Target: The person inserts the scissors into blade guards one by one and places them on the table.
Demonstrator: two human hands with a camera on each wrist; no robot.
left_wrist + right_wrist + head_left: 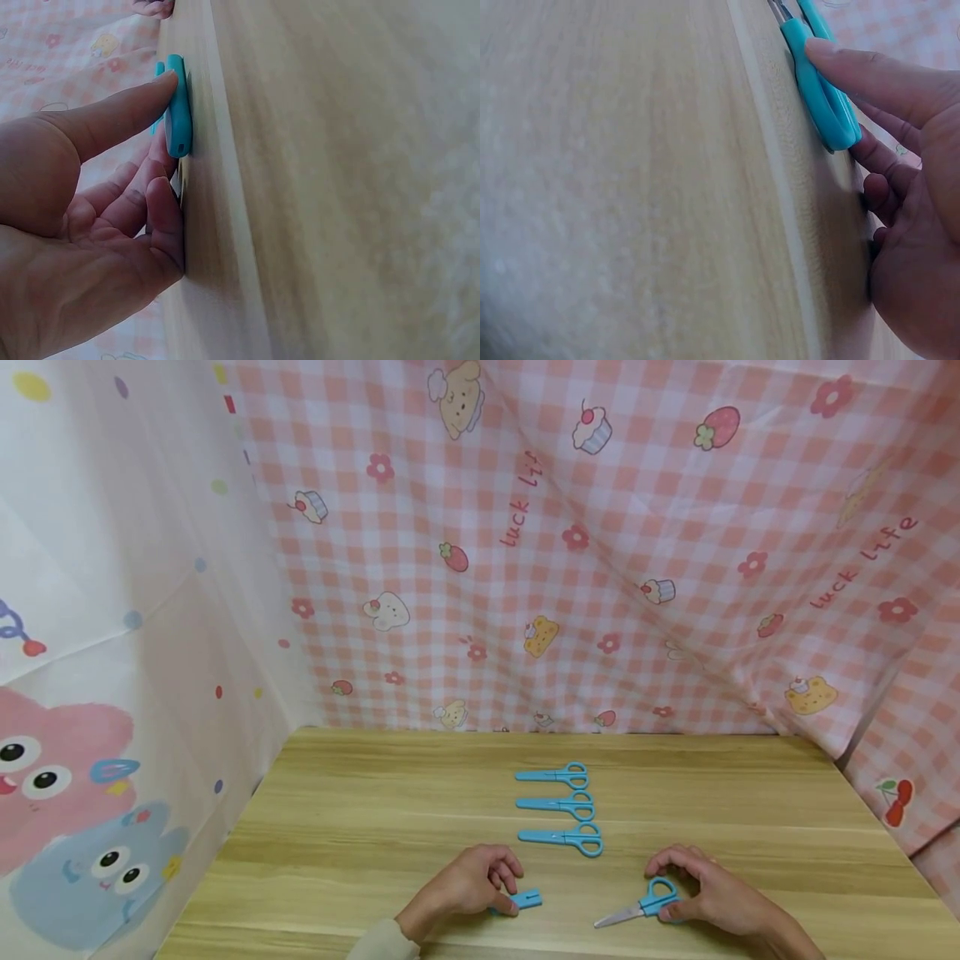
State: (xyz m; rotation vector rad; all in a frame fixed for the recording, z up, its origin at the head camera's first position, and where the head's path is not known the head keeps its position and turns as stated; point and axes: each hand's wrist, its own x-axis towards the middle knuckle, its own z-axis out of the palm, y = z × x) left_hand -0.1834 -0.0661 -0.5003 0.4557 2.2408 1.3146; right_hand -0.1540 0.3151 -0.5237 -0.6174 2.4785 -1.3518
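Observation:
My left hand (pixel 476 882) pinches a blue scissors blade cover (pixel 528 898) low over the table. In the left wrist view the thumb lies along the cover (pixel 178 112), and the other fingers curl behind and below it. My right hand (pixel 712 892) holds a small pair of scissors (pixel 649 905) by the blue handles, their bare metal blades closed and pointing left toward the cover. A gap separates the blade tips from the cover. The right wrist view shows the thumb on the handle loop (pixel 817 97), close to the wood.
Three blue scissors lie in a column beyond my hands, blades covered and pointing left: the far pair (pixel 551 775), the middle pair (pixel 555 804) and the near pair (pixel 561 837). The wooden table (pixel 360 810) meets a pink checked cloth (pixel 450 635) behind and a white cloth (pixel 187 635) at left.

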